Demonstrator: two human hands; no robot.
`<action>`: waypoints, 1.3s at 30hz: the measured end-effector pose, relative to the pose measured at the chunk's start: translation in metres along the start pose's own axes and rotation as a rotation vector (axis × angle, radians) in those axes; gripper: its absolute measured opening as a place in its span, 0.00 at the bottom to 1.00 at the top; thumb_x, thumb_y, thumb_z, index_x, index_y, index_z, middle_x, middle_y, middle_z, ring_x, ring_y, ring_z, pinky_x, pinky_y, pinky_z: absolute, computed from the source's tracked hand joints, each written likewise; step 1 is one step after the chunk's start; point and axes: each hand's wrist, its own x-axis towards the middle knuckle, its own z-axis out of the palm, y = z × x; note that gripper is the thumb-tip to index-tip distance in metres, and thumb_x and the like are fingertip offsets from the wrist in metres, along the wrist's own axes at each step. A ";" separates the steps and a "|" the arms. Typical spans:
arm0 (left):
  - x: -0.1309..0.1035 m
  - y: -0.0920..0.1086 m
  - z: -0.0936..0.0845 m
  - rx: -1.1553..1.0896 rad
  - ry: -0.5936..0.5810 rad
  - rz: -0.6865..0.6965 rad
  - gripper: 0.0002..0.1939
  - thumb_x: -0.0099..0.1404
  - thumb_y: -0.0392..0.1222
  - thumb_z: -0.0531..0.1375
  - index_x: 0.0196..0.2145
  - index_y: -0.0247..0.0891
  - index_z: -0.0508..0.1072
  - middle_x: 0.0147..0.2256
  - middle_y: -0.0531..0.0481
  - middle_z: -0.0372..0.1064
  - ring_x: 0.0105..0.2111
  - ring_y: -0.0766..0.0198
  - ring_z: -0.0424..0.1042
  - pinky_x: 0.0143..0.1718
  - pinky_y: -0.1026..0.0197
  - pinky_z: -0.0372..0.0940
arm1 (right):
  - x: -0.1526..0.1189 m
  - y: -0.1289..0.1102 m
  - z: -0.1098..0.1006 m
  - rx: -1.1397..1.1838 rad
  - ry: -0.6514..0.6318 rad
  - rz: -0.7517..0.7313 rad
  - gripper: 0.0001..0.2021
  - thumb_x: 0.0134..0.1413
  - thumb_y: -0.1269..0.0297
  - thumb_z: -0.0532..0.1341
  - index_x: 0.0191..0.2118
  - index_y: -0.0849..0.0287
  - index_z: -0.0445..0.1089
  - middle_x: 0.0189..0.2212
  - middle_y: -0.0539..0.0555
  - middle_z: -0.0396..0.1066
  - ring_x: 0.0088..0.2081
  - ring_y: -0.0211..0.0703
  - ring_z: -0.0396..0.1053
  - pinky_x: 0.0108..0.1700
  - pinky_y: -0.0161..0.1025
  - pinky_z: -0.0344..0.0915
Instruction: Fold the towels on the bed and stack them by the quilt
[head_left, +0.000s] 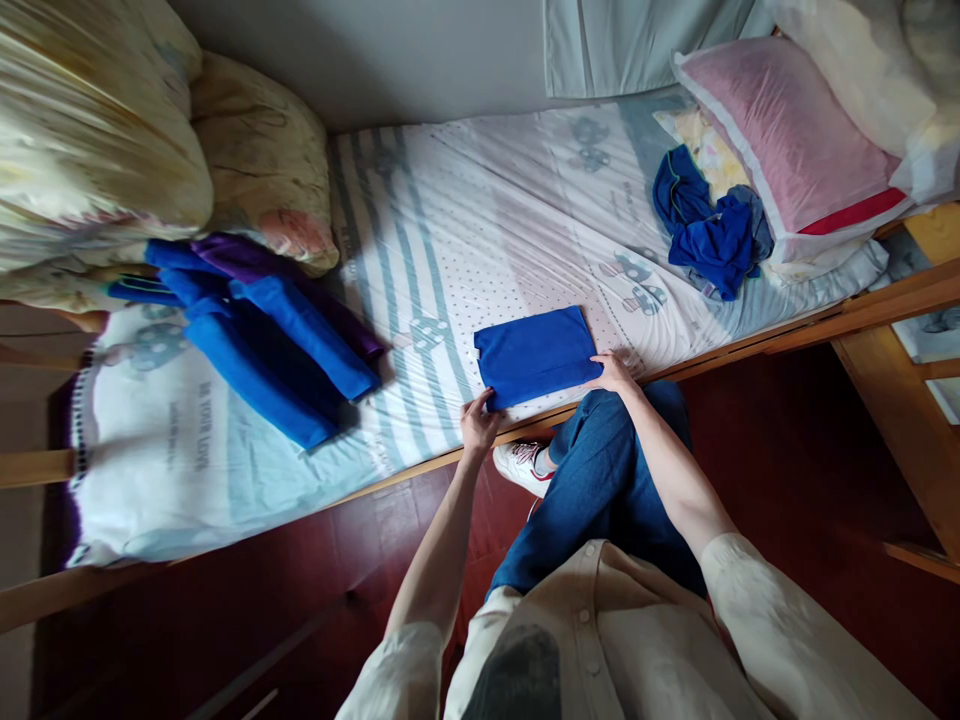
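A blue folded cloth (534,355), a neat rectangle with a small white tag on its left edge, lies flat near the bed's front edge. My left hand (480,424) pinches its near left corner between thumb and fingers. At the near right corner, my right hand (613,374) grips the edge, its fingertips partly hidden from this angle. Whether the cloth is a garment I cannot tell.
Blue trousers (262,340) lie with a purple garment (319,305) on the left of the bed (420,240). Rumpled blue clothes (716,235) sit by a pink pillow (795,135) on the right. A wooden rail (825,325) runs along the front.
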 end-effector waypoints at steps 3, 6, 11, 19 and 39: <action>0.002 0.001 -0.001 -0.002 0.001 -0.024 0.31 0.56 0.34 0.59 0.58 0.37 0.79 0.59 0.45 0.76 0.55 0.50 0.71 0.59 0.51 0.69 | 0.002 0.001 0.000 -0.019 -0.023 -0.005 0.37 0.32 0.77 0.78 0.56 0.59 0.77 0.56 0.59 0.71 0.58 0.51 0.72 0.65 0.44 0.67; 0.004 0.001 -0.002 -0.021 0.019 -0.052 0.31 0.54 0.32 0.57 0.56 0.39 0.81 0.57 0.45 0.77 0.53 0.50 0.73 0.58 0.51 0.70 | 0.002 0.000 0.000 -0.031 -0.012 0.008 0.37 0.34 0.83 0.73 0.56 0.57 0.75 0.53 0.56 0.73 0.55 0.49 0.72 0.62 0.45 0.69; 0.011 -0.001 -0.004 -0.073 0.037 -0.126 0.28 0.55 0.37 0.58 0.53 0.38 0.83 0.48 0.43 0.81 0.39 0.53 0.76 0.45 0.52 0.72 | 0.001 -0.001 0.000 -0.041 0.022 -0.036 0.31 0.38 0.87 0.64 0.51 0.57 0.75 0.50 0.55 0.74 0.53 0.48 0.73 0.60 0.43 0.70; 0.019 -0.007 -0.009 -0.172 -0.025 -0.213 0.31 0.57 0.48 0.59 0.56 0.35 0.81 0.28 0.51 0.72 0.23 0.66 0.64 0.27 0.64 0.61 | -0.001 -0.004 -0.003 0.004 0.091 -0.061 0.24 0.47 0.82 0.61 0.49 0.56 0.78 0.50 0.55 0.76 0.53 0.45 0.74 0.62 0.43 0.69; 0.013 0.005 -0.011 -0.503 -0.022 -0.286 0.35 0.52 0.60 0.66 0.52 0.34 0.82 0.28 0.55 0.63 0.21 0.73 0.51 0.23 0.65 0.48 | 0.005 -0.006 -0.005 0.123 0.128 -0.001 0.18 0.57 0.74 0.60 0.50 0.59 0.79 0.42 0.56 0.81 0.45 0.47 0.78 0.55 0.42 0.73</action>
